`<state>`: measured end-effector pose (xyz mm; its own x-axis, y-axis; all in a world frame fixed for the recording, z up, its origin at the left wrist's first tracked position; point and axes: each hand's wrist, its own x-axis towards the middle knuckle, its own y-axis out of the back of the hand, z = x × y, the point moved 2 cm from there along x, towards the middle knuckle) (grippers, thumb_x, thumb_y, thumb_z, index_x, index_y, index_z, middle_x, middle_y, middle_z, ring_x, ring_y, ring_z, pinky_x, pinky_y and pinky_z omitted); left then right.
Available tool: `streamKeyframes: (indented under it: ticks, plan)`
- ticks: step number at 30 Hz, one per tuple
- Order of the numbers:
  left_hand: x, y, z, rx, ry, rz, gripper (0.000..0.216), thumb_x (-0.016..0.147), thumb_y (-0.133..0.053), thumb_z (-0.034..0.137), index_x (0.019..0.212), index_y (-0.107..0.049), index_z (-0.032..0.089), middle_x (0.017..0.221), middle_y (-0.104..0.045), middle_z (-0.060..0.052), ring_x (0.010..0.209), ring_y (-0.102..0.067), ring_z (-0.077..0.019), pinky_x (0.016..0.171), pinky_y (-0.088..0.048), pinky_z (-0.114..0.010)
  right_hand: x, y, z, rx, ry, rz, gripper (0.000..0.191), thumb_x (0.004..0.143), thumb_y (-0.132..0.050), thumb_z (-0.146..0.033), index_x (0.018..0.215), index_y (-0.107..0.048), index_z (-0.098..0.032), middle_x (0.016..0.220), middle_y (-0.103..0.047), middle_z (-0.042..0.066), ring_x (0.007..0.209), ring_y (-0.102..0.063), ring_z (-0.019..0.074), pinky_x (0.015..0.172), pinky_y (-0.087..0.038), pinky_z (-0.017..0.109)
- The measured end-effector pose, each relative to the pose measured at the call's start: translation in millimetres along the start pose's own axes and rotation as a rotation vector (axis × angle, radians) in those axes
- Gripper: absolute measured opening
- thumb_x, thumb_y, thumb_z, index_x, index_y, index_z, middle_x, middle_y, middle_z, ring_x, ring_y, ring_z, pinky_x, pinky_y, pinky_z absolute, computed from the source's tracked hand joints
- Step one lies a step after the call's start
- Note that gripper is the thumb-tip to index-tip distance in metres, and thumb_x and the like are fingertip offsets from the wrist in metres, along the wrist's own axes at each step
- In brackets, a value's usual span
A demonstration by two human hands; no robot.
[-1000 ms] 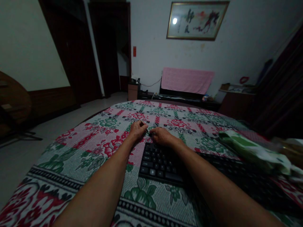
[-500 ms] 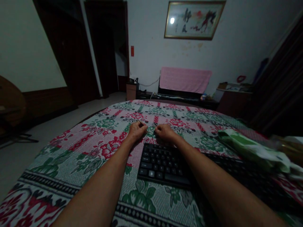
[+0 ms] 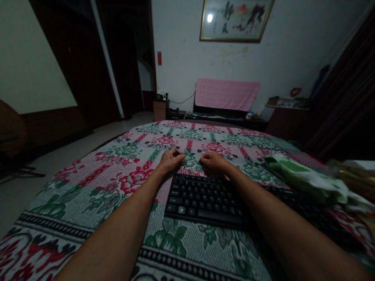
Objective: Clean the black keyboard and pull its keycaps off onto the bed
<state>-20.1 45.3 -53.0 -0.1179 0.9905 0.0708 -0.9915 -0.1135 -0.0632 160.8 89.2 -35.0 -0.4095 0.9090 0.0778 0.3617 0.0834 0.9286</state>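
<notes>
Curling low over the flowered cloth (image 3: pixel 102 168), your left hand (image 3: pixel 172 160) has its thumb and forefinger bent close together; I can't tell whether they pinch anything small. Nearer to you, just below that hand, the black keyboard (image 3: pixel 202 197) lies on the cloth, with one pale key (image 3: pixel 181 210) in its bottom row. Your right hand (image 3: pixel 213 162) sits just past the keyboard's far edge, apart from your left, its fingers folded in; what they have hold of, if anything, is too dark to tell. Your right forearm (image 3: pixel 272 212) crosses above the keyboard, and more dark keys show to its right. Just beyond those keys lies a crumpled green-and-white packet (image 3: pixel 307 177).
</notes>
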Motion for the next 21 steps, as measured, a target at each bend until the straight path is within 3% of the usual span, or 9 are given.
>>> streamKeyframes:
  ticks: [10, 21]
  plan:
    - [5, 4, -2, 0.056, -0.027, 0.005, 0.023, 0.062, -0.067, 0.026, 0.075, -0.051, 0.015, 0.052, -0.059, 0.001, 0.042, -0.052, -0.0089, 0.042, -0.036, -0.019, 11, -1, 0, -0.081, -0.106, 0.068, 0.027, 0.079, -0.042, -0.021, 0.073, -0.068, -0.013, 0.065, -0.063, 0.004, 0.060, -0.052, 0.0116, 0.054, -0.031, 0.020]
    - [7, 4, -6, 0.035, -0.047, -0.012, 0.023, 0.062, -0.066, 0.027, 0.076, -0.052, 0.015, 0.054, -0.061, 0.000, 0.043, -0.052, -0.0091, 0.041, -0.036, -0.018, 4, -6, -4, -0.053, -0.076, 0.058, 0.024, 0.077, -0.046, -0.024, 0.073, -0.069, -0.016, 0.064, -0.063, 0.002, 0.059, -0.053, 0.0106, 0.054, -0.031, 0.020]
